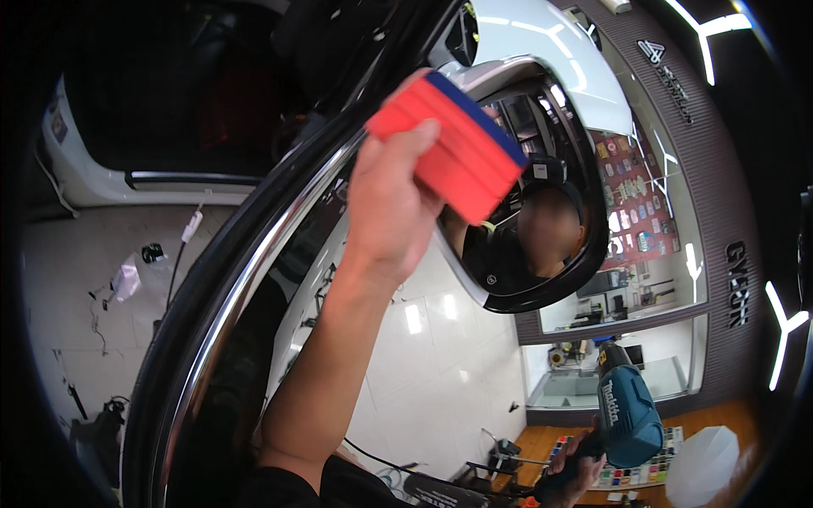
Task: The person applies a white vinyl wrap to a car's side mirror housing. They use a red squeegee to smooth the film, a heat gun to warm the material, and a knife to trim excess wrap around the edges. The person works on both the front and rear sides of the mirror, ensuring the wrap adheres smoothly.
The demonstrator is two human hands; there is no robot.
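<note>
A red squeegee [461,161] with a dark blue edge is gripped in my left hand [394,182], thumb laid across its flat side. It is held up in front of the car's side mirror [584,229], covering part of the glass; whether it touches the mirror I cannot tell. My reflection shows in the glass. Low on the right, my right hand [580,461] is wrapped round the black handle of a teal heat gun [631,415]. Its black nozzle points up toward the mirror's underside, a gap apart from it.
The car door's frame with a chrome strip [224,313] runs diagonally at left. A black cord [373,455] trails below. White floor tiles [93,296] hold scattered tools and a plastic bag [127,279]. Colour samples [665,457] lie on a wooden surface at lower right, beside a white faceted object [703,466].
</note>
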